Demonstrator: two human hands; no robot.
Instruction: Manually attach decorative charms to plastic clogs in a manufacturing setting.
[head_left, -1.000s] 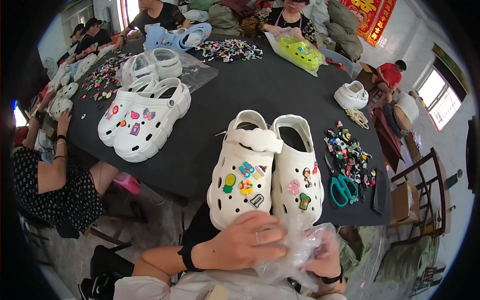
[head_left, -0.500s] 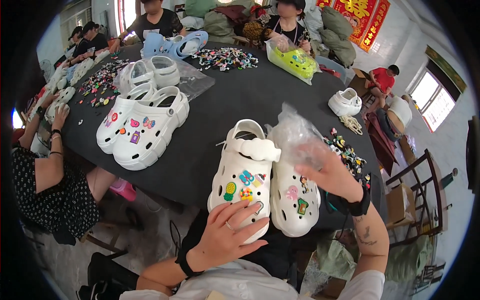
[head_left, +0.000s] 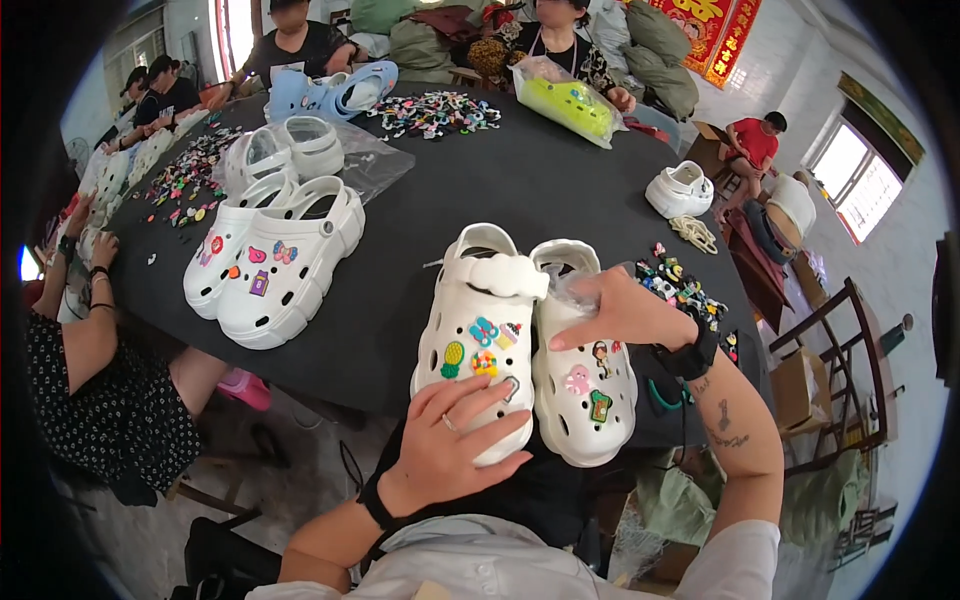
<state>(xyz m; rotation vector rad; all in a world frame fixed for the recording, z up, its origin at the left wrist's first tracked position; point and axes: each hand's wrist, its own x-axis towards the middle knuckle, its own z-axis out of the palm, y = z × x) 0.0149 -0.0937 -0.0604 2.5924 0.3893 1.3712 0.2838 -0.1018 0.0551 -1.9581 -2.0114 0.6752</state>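
Here, the left hand (head_left: 452, 450) lies flat with its fingers spread on the toe of the left white clog (head_left: 478, 340), at the near edge of the dark desk (head_left: 400, 290). Just beside it, the right hand (head_left: 615, 312) presses a crumpled clear plastic bag (head_left: 566, 292) into the right white clog (head_left: 585, 385), fingers together.

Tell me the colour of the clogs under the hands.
White clogs, dotted with colourful charms; the head view shows them.

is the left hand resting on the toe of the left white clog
Yes, the left hand lies palm-down over the toe end of the left white clog, just below its coloured charms.
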